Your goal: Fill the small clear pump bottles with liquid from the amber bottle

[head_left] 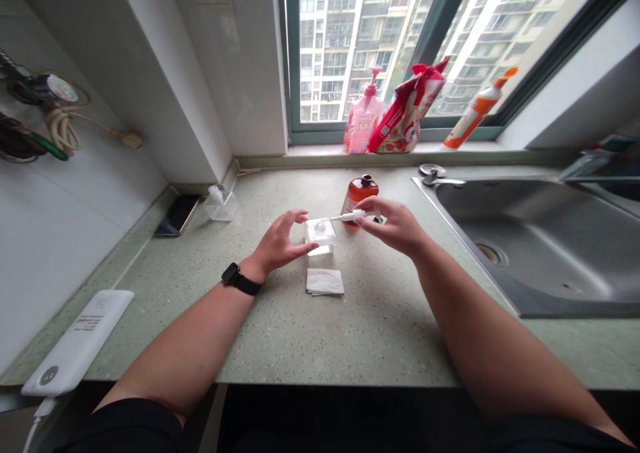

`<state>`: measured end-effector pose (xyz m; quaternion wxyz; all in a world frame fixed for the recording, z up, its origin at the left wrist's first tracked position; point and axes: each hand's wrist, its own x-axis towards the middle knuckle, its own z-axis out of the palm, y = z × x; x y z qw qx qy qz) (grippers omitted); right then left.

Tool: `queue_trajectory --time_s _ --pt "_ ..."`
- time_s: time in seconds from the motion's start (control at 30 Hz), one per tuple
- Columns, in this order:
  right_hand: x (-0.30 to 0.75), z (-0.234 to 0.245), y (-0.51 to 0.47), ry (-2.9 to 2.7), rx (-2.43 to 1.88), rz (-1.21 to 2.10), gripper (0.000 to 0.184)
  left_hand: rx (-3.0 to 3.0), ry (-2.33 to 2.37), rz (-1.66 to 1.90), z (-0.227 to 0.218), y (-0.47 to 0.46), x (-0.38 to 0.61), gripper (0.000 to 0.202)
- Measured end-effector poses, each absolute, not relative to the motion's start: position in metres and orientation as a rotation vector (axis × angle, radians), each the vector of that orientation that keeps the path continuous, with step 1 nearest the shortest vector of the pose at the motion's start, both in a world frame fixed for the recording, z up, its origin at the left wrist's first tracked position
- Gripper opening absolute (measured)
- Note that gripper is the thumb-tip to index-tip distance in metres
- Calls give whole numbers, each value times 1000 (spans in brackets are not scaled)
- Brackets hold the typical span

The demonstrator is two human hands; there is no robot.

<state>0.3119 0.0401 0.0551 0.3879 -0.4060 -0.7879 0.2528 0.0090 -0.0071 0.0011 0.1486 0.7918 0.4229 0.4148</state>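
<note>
My left hand (279,240) curls around the left side of a small clear plastic box (321,235) on the green countertop (350,320), thumb and fingers touching it. My right hand (395,225) pinches a thin white stick (345,217) whose tip reaches over the box's top. An amber bottle (359,194) with its cap off stands just behind the stick. A folded white tissue (325,282) lies on the counter in front of the box. A black watch sits on my left wrist.
A steel sink (540,246) lies to the right. On the window sill stand a pink pump bottle (363,113), a red bag (407,110) and an orange bottle (477,110). A phone (177,214), a clear lid (221,204) and a white power bank (80,341) lie at left.
</note>
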Motion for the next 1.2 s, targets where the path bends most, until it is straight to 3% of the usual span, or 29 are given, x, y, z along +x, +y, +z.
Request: queue_trajectory --time_s 0.3,0.6,0.8,1.2 --pt "309 60 34 -2137 -1026 497 20 2336 1123 1138 6 -10 13 60" --pt "301 55 32 -1952 -1005 676 33 2363 1130 1114 8 -12 15 55" --pt "280 40 31 -1665 -827 1097 46 2348 1106 1145 7 -12 16 58" --pt "266 13 26 -1833 -890 887 43 2355 1118 1166 4 -12 18 75"
